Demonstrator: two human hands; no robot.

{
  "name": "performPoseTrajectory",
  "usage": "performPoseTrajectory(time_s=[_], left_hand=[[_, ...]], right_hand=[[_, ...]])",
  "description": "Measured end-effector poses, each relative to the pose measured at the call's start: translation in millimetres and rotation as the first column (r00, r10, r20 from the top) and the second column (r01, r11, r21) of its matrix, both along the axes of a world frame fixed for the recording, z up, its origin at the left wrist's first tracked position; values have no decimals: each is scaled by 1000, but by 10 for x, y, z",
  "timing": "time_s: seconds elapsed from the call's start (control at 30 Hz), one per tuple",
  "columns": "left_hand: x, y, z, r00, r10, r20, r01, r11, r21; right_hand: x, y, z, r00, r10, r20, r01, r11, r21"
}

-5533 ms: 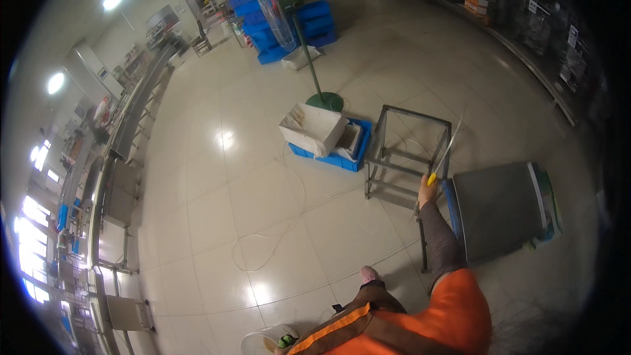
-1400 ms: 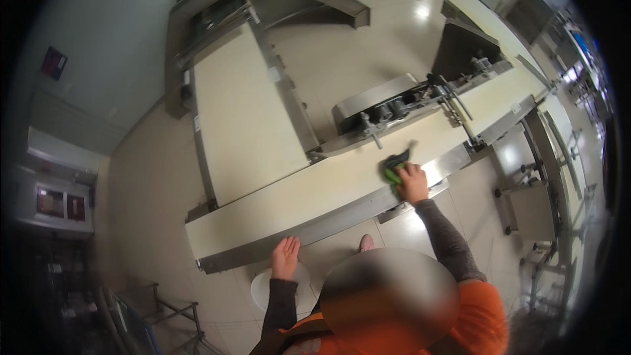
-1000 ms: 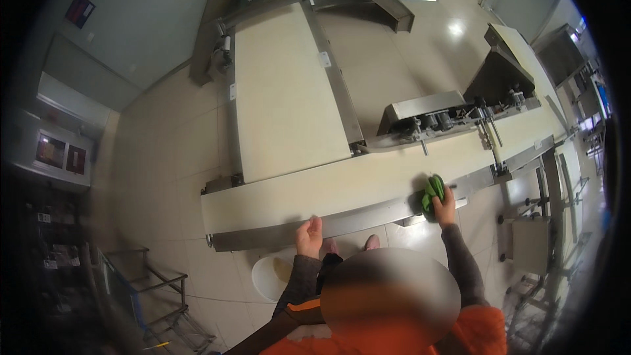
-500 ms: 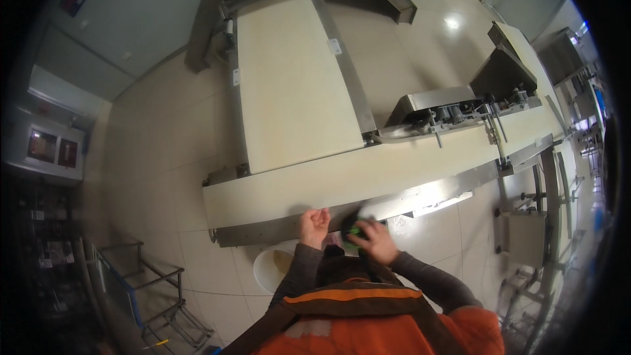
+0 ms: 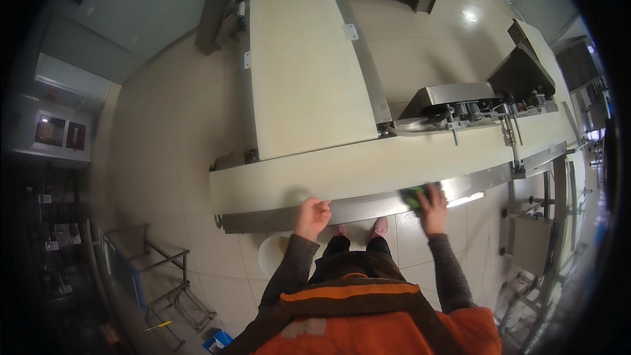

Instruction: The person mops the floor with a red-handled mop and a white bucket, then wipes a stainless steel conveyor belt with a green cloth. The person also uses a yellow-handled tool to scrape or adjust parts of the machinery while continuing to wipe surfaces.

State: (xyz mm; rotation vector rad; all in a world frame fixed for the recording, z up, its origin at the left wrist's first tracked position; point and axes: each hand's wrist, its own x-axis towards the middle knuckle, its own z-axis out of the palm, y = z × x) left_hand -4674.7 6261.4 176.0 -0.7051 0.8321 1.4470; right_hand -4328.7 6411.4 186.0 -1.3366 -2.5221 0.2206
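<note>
My right hand (image 5: pixel 432 210) is closed on a green and black cloth (image 5: pixel 412 198). It presses the cloth against the metal side rail (image 5: pixel 360 208) of a cream conveyor belt (image 5: pixel 282 179) that runs across in front of me. The cloth's exact kind is blurred. To the left, my left hand (image 5: pixel 311 218) hovers at the front edge of the same belt, its fingers curled together in a pinch. Whatever lies between those fingertips, if anything, is too small to make out.
A second, wider cream belt (image 5: pixel 305 66) leads away from the cross belt. A metal unit with rollers (image 5: pixel 460 108) sits on the right part. A white bucket (image 5: pixel 271 255) stands on the floor by my left arm, a metal frame (image 5: pixel 154 256) farther left.
My right hand has moved right and forward with the cloth, from near my body to the side rail. My left hand stays near the belt's edge. The view has shifted slightly.
</note>
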Motion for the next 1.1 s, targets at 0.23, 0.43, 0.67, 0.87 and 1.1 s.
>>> performPoseTrajectory(time_s=[0.23, 0.43, 0.67, 0.87, 1.1], left_hand=[[73, -27, -62, 998, 4, -62, -4, 1000, 7], [22, -104, 148, 994, -64, -85, 72, 993, 94], [-431, -1169, 45, 558, -406, -724, 56, 889, -455], [-1126, -2153, -213, 455, -610, -649, -236, 619, -749], [-1383, -2408, -346, 623, -471, -625, -45, 776, -629]], right_hand=[[-224, -230, -292, 916, -357, 186, 355, 934, 45], [-1059, -697, -320, 977, -124, 172, 138, 988, -71], [-2282, -1318, -143, 983, 164, 79, -135, 949, -285], [-3189, -1864, -187, 889, 457, -16, -431, 826, -362], [-4165, -2514, -391, 643, 764, -59, -760, 627, -171]])
